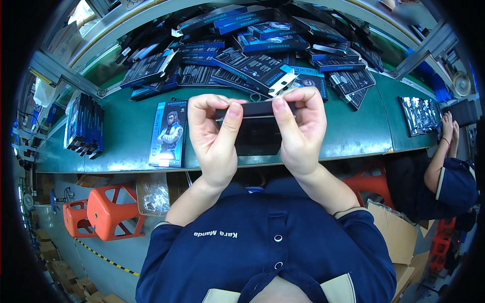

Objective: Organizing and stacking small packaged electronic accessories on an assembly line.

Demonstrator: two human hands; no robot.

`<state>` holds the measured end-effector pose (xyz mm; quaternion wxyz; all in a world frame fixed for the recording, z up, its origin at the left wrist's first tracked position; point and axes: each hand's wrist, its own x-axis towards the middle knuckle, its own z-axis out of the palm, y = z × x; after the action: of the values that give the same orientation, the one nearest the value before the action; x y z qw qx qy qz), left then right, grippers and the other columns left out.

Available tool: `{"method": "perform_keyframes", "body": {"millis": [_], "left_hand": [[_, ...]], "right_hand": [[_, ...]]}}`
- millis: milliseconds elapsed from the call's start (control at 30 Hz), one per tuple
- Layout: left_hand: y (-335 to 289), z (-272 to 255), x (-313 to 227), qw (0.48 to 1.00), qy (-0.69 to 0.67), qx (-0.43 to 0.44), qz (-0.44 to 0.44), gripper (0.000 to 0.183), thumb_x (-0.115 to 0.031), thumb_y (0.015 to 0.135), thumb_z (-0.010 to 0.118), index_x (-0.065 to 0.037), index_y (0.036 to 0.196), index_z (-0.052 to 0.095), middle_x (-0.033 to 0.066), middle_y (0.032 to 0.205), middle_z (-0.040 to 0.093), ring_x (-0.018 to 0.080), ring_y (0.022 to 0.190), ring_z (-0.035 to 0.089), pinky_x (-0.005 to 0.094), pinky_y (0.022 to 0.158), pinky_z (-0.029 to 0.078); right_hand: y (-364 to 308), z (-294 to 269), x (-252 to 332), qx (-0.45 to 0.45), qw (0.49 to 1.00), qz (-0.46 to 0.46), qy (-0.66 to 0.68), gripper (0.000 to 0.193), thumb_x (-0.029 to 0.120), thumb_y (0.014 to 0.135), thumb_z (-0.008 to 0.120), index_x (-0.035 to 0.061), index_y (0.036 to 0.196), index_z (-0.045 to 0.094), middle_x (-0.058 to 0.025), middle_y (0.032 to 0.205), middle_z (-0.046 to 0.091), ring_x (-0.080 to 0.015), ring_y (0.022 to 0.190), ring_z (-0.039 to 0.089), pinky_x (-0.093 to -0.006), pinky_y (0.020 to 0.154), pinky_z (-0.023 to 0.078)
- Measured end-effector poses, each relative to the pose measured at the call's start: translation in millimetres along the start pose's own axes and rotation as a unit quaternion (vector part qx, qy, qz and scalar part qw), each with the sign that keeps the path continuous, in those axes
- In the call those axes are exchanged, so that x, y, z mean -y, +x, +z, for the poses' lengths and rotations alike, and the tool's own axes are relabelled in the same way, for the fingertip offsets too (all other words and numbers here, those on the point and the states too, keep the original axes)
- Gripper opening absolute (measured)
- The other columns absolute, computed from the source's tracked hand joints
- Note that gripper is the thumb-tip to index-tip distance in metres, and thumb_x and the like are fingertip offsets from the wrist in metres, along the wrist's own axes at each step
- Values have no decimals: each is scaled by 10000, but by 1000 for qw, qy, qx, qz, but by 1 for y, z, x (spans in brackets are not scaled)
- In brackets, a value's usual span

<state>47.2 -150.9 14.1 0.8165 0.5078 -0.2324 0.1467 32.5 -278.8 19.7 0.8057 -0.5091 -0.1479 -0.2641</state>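
Between my two hands is a flat black box [257,137], held up over the table's front edge. My left hand [214,139] pinches its upper left corner between thumb and bent fingers. At the upper right corner my right hand [304,132] has the same pinch, thumb on the near side. A narrow black strip, apparently a flap or end panel, runs between the thumbs. The hands hide both sides of the box. Left of my left hand, a printed blue and black carton [168,134] with a figure on it lies face up on the green table [126,139].
Behind my hands is a large heap of printed cartons [252,63], some with open white flaps. A row of cartons [85,125] stands at the left. At the right, a co-worker's hands [447,127] are beside shiny wrapped packs [420,116]. Red stools [112,212] stand below.
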Motion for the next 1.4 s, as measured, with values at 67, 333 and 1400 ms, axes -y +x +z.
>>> {"method": "perform_keyframes", "body": {"millis": [67, 333, 1400], "left_hand": [[2, -3, 5, 999, 5, 23, 46, 185, 30, 953, 563, -52, 1088, 465, 163, 1089, 610, 190, 995, 592, 318, 930, 440], [-22, -56, 10, 883, 84, 341, -311, 1088, -127, 711, 846, -28, 1537, 145, 181, 1512, 327, 295, 1365, 395, 407, 1111, 347], [-29, 13, 21, 663, 546, 511, 37, 915, -411, 616, 864, -218, 1424, 481, 238, 1349, 430, 441, 1246, 428, 516, 1050, 364]], "right_hand": [[2, -6, -11, 13, 997, -57, -50, 221, 10, 897, 681, 41, 1001, 489, -97, 959, 613, -108, 856, 604, -253, 748, 495], [-12, -15, -36, 42, 998, 50, -4, 414, 83, 962, 589, 61, 1322, 384, -91, 1142, 517, -139, 1051, 532, -290, 912, 441], [-60, -368, 43, -492, 599, -70, -627, 624, 211, 667, 905, 74, 1181, 579, -208, 1335, 449, -351, 1225, 487, -483, 1010, 415]]}}
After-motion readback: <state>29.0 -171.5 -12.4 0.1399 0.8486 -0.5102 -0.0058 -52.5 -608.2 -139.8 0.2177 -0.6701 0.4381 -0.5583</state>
